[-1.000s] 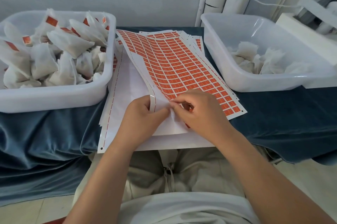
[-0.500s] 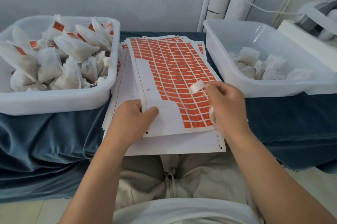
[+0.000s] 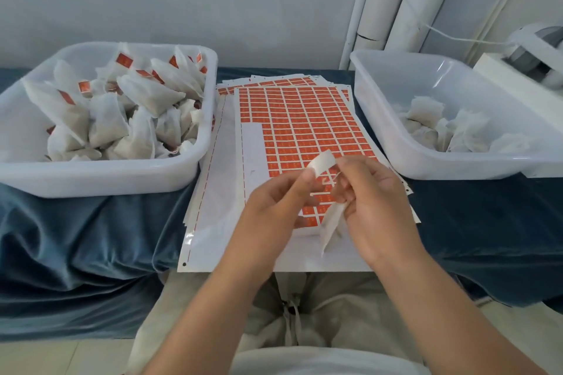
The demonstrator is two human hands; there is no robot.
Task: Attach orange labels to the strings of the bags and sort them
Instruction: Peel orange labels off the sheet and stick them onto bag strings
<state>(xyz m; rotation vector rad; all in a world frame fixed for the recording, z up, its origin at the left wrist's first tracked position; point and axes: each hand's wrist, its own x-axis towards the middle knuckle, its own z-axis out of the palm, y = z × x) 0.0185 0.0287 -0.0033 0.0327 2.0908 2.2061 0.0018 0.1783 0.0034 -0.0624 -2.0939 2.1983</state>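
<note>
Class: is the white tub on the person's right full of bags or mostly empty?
Mostly empty. The right tub holds only a few white bags along its bottom, with bare walls above them.

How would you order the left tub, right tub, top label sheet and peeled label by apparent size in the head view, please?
1. Left tub and right tub: alike; the right is partly cut off, so unranked.
2. Top label sheet, partly covered.
3. Peeled label, clearly smallest.
</note>
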